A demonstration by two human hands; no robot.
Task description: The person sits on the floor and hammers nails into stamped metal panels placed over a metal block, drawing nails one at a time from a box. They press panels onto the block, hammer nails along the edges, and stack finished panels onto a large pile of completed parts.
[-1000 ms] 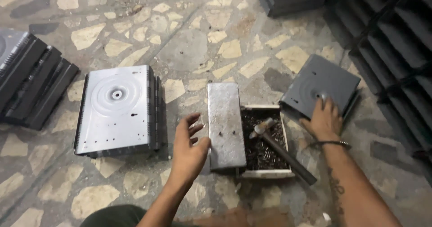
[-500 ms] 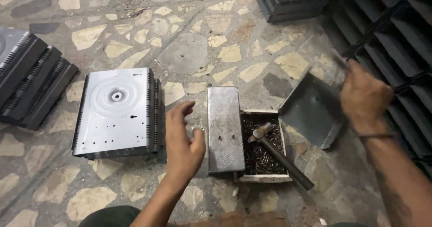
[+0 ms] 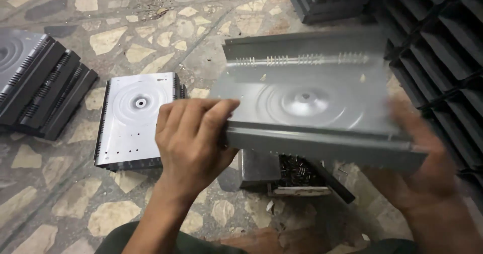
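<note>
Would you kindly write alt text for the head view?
Both hands, left hand and right hand, hold a grey metal panel above a box of screws. A stack of similar panels lies on the stone floor.

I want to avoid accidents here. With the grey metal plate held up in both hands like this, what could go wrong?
1. The grey stamped metal plate has thin folded edges; the left hand grips one edge bare, so a cut seems possible.
2. The right hand holds only the plate's corner; it might slip and fall onto the small box of dark screws below.
</note>
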